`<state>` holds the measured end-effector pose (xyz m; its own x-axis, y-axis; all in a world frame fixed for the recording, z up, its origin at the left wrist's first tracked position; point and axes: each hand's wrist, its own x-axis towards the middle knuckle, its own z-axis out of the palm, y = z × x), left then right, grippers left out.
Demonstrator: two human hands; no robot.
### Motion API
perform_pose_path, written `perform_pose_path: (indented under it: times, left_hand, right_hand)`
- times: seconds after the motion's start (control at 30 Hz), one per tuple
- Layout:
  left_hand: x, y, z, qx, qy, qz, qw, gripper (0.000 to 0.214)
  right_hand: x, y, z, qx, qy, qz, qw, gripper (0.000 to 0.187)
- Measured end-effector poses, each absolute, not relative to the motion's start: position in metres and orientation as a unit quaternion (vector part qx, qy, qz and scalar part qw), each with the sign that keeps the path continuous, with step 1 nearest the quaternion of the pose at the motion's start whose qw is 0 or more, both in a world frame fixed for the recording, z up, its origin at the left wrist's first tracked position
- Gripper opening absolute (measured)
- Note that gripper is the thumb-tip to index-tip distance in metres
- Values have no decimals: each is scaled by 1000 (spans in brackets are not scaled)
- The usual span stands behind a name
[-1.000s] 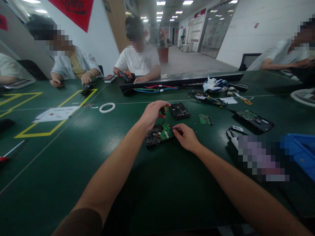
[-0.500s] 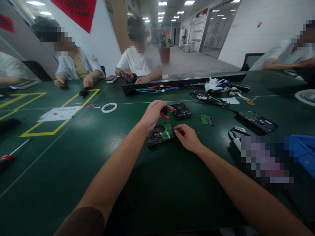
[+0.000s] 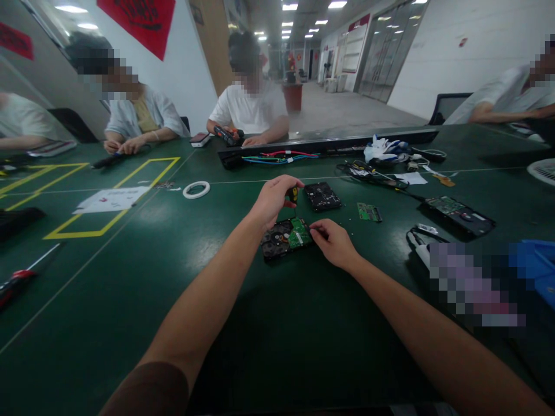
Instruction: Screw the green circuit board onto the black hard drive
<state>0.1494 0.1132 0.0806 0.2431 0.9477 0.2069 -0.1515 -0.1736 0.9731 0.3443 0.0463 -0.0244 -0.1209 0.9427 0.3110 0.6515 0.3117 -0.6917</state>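
A hard drive (image 3: 281,240) lies on the green table with its green circuit board facing up. Above its far edge, my left hand (image 3: 276,199) is closed round the short black-and-yellow handle of a screwdriver (image 3: 293,195), whose thin shaft points down at the board. My right hand (image 3: 332,240) pinches the drive's right end between thumb and fingers. Just behind stands a second, dark hard drive (image 3: 322,196), lying flat. To its right is a loose green circuit board (image 3: 369,212).
Another drive (image 3: 457,215) with a cable lies to the right, near a blue bin (image 3: 537,266). Cables and white gloves (image 3: 384,149) sit by a long black bar (image 3: 329,147). A tape roll (image 3: 196,189) and a red-handled screwdriver (image 3: 21,276) are left. Several people sit around the table.
The view has shifted slightly, moving everything a little to the right. My hands keep their places at the drive. A co-worker at the left has drawn a dark tool closer.
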Motion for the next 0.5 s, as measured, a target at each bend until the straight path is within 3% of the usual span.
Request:
perform_pose_path:
  times: [0.5]
  left_hand:
    - [150,110,83,540,346,481,598,19]
  right_hand:
    - [345,48,-27,-545,-724,197,373,18]
